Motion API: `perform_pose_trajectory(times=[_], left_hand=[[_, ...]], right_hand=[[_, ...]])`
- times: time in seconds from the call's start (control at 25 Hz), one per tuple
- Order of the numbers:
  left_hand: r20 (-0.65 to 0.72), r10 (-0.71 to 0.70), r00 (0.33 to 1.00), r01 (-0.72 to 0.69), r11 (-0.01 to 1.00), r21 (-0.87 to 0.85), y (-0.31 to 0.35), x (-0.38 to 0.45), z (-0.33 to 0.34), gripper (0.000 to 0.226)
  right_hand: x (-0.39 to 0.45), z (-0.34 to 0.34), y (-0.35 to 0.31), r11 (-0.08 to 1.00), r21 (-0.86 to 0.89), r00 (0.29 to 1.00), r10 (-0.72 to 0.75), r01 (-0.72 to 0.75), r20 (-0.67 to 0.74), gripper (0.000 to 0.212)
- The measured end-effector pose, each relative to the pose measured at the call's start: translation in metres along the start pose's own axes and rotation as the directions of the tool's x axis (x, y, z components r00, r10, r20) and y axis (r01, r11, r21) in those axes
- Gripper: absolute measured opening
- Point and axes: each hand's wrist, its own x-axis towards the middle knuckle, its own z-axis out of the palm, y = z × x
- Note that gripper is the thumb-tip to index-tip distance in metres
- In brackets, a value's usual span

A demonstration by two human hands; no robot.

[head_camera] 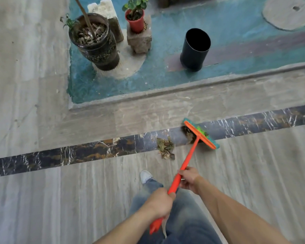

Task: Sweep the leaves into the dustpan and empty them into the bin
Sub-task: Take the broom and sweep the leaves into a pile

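An orange broom with a teal and green bristle head rests on the dark marble strip of the floor. My right hand grips the handle higher up, and my left hand grips it near its end. A small heap of dry brown leaves lies just left of the broom head, with a few more leaves pressed against the bristles. A tall black cylindrical bin stands upright and open on the raised blue-green platform beyond. No dustpan is in view.
The raised platform has a stone kerb along its front edge. On it stand a large dark pot filled with dry leaves, a red pot on a stone block, and a white block. My shoe and jeans are below.
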Motion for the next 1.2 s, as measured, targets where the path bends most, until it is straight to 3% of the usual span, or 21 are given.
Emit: perform_pose_trajectory(times=[0.12, 0.32, 0.44, 0.52, 0.6, 0.76, 0.84, 0.92, 1.04, 1.12, 1.2], left_hand=[[0.007, -0.055, 0.998, 0.055, 0.998, 0.015, -0.002, -0.008, 0.003, 0.026], [-0.14, -0.095, 0.986, 0.107, 0.991, 0.075, -0.035, -0.052, -0.023, 0.029], [-0.202, -0.09, 0.975, 0.135, 0.967, 0.219, -0.043, -0.08, -0.049, 0.03], [-0.207, -0.056, 0.977, 0.116, 0.95, 0.291, -0.037, -0.096, -0.064, 0.027], [-0.166, -0.062, 0.984, 0.102, 0.965, 0.241, -0.028, -0.109, -0.08, 0.024], [-0.011, 0.06, 0.998, -0.058, 0.986, 0.157, -0.013, -0.124, -0.125, 0.019], [0.076, 0.158, 0.984, -0.167, 0.977, 0.135, -0.011, -0.133, -0.155, 0.04], [0.141, 0.201, 0.969, -0.2, 0.98, -0.025, -0.018, -0.135, -0.19, 0.051], [0.291, 0.377, 0.879, -0.288, 0.908, -0.306, -0.042, -0.126, -0.251, 0.032], [0.244, 0.487, 0.838, -0.382, 0.845, -0.375, -0.057, -0.124, -0.291, 0.03], [0.12, 0.591, 0.798, -0.494, 0.754, -0.432, -0.068, -0.129, -0.331, 0.045]], right_hand=[[0.005, 0.006, 0.014, 0.998, -0.018, 0.997, 0.066, -0.065, 0.05, 0.001], [-0.019, 0.061, 0.024, 0.989, 0.077, 0.956, 0.103, -0.129, 0.275, 0.006], [-0.039, 0.084, 0.014, 0.977, 0.134, 0.914, 0.101, -0.166, 0.394, 0.008], [-0.05, 0.089, 0.001, 0.963, 0.189, 0.897, 0.093, -0.191, 0.431, 0.009], [-0.06, 0.089, -0.018, 0.973, 0.169, 0.894, 0.066, -0.156, 0.444, 0.01], [-0.078, 0.09, -0.066, 0.996, 0.086, 0.93, 0.0, -0.034, 0.367, 0.013], [-0.086, 0.101, -0.086, 0.999, 0.036, 0.948, -0.001, -0.011, 0.317, 0.015], [-0.086, 0.121, -0.105, 1.0, 0.006, 0.963, -0.021, 0.02, 0.27, 0.017], [-0.086, 0.164, -0.14, 0.99, 0.116, 0.985, -0.101, 0.085, 0.142, 0.023], [-0.087, 0.197, -0.165, 0.962, 0.248, 0.986, -0.138, 0.111, 0.092, 0.026], [-0.091, 0.233, -0.194, 0.921, 0.36, 0.98, -0.185, 0.147, 0.073, 0.029]])
